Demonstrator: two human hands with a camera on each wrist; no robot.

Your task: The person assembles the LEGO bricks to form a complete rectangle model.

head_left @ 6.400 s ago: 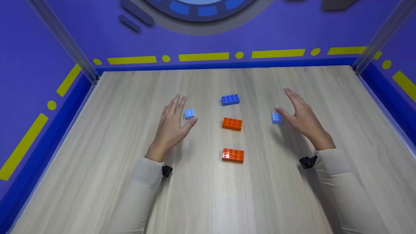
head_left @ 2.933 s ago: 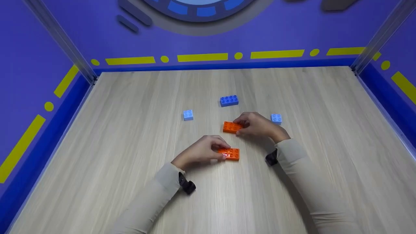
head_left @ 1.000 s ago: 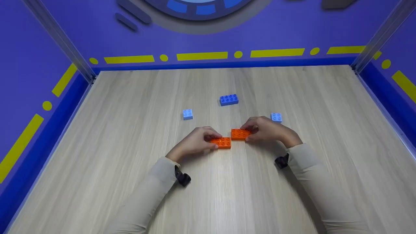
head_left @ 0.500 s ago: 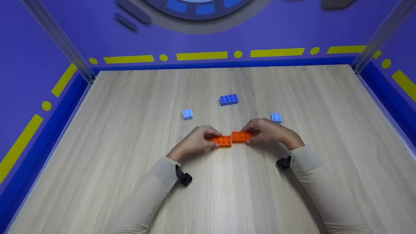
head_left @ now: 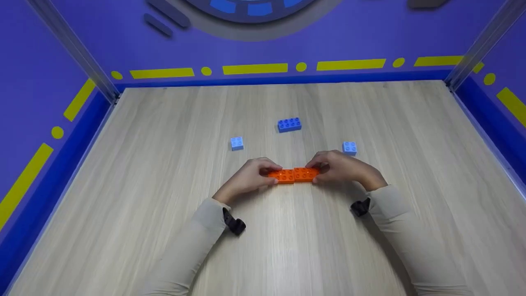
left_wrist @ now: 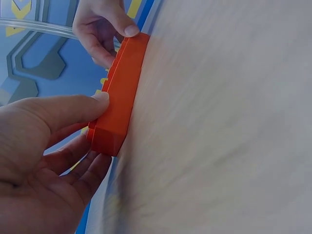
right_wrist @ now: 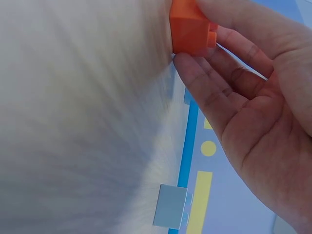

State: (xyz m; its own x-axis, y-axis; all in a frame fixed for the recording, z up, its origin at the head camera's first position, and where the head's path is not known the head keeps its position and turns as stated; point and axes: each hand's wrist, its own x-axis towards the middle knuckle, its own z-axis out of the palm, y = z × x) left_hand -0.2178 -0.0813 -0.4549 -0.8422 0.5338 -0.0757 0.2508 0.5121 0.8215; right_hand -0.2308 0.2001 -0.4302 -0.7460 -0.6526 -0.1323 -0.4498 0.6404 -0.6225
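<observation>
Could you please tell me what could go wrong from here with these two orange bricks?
The left orange brick and right orange brick look only set end to end, so they might separate if the left hand lifts.

The right hand appears close to the right light blue brick, so might bump it.

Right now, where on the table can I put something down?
The near part of the table between the left sleeve and right sleeve is bare. So are the strips outside the left pale block and right pale block. It's crowded in the middle, where the left hand and right hand hold two orange blocks end to end.
</observation>
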